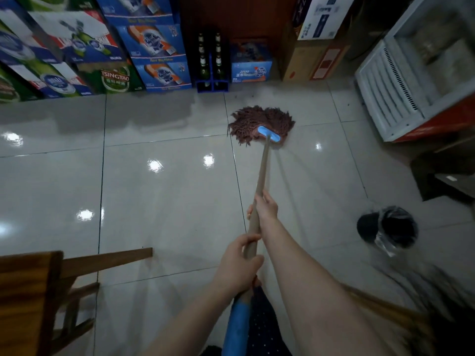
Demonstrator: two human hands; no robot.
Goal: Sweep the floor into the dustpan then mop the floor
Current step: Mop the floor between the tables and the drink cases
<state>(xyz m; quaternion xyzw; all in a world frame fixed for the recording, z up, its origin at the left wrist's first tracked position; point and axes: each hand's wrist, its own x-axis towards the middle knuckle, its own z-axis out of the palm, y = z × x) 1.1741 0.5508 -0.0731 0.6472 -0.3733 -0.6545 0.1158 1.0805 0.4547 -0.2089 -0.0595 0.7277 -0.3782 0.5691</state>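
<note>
Because I want to push hard, my right hand (266, 208) fingers wrap the mop handle (261, 181) nearer the mop head (259, 123), my left hand (240, 264) fingers wrap it farther back. The mop head lies flat on the wet floor (167, 191), near the bottle crate (212, 84).

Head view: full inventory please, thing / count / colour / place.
mop head: one, reddish-brown strands with a light blue clamp, on the floor ahead, near the bottle crate
mop handle: one, tan wood with a blue lower section, running from the mop head to the person
floor: glossy pale grey tiles, wet-looking streaks
beer cartons: stacked, count unclear, mostly blue, white and green, far left
bottle crate: one, blue, holding dark bottles, far centre
cardboard boxes: several, brown and white, far right
freezer: one, white with red base, right
bin: one, black with plastic liner, right
wooden furniture: brown, near left
left hand: closed around mop handle, lower
right hand: closed around mop handle, higher
</note>
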